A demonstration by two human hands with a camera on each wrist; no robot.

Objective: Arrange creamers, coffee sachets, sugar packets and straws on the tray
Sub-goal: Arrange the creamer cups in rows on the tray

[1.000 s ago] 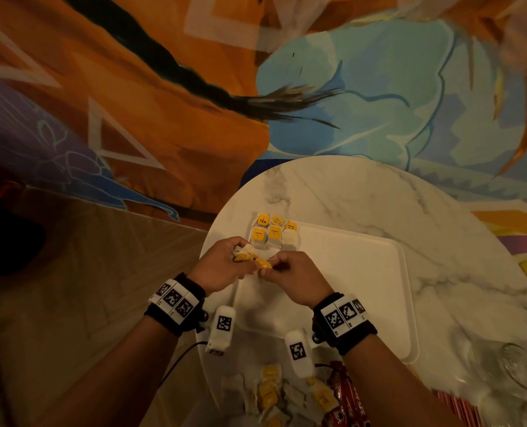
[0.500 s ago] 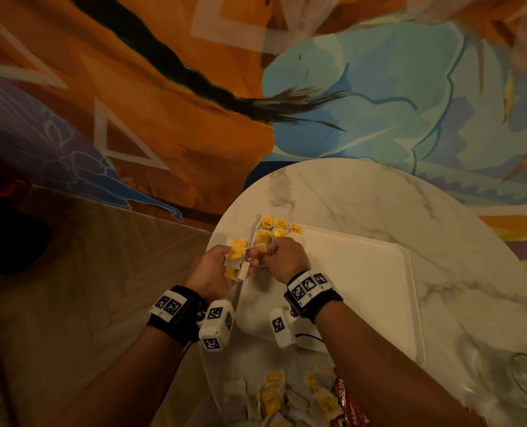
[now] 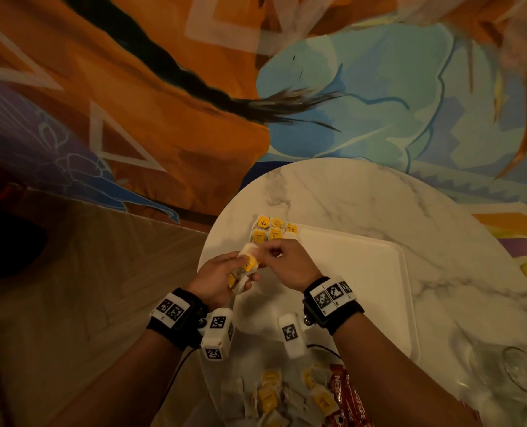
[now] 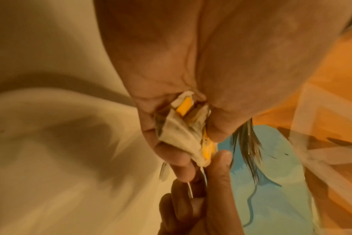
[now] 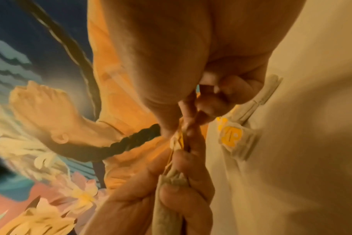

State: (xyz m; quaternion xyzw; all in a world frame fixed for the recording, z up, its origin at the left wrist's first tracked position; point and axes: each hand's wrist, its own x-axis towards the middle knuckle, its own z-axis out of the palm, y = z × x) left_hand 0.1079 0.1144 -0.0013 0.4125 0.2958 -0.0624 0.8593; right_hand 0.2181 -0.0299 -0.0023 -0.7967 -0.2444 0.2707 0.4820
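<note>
Holding a small bunch of yellow-labelled sachets [image 3: 246, 268] in the left hand [image 3: 216, 277], just over the tray [image 3: 364, 272] near corner; right hand [image 3: 287, 261] pinching one off the bunch. Likely feeling light, soft, crumpling easily; best taking by a paper edge.

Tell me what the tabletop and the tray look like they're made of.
The tabletop looks like polished marble or a marble-look laminate: white with grey veins and a soft sheen. The tray seems to be matte white plastic, judging by its plain surface and rounded, moulded rim.
</note>
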